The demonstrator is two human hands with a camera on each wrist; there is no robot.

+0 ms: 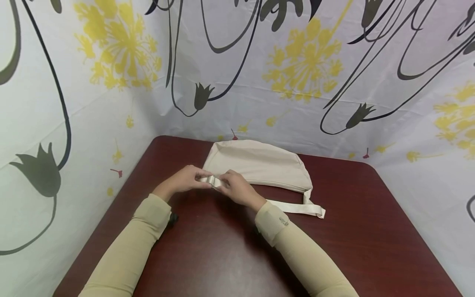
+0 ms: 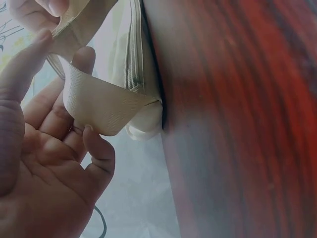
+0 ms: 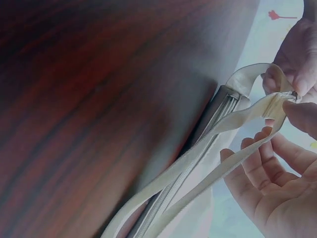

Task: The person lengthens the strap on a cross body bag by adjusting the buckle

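A cream fabric shoulder bag (image 1: 259,163) with a zipper along its near edge lies on the table. Both hands hold its webbing strap (image 3: 173,171) in front of the bag's left end, at a metal slider buckle (image 1: 211,180). Thumb and fingers of the left hand (image 1: 183,179) pinch the strap on the buckle's left side. From the other side, the right hand (image 1: 240,190) pinches the strap right beside the buckle. In the left wrist view a strap loop (image 2: 99,101) crosses the left fingers and runs to the bag's corner.
The strap's other stretch (image 1: 297,207) lies folded on the dark red table (image 1: 222,251) by the bag's right end. White cloth (image 1: 237,82) printed with yellow flowers and dark stems hangs around the table's back and sides.
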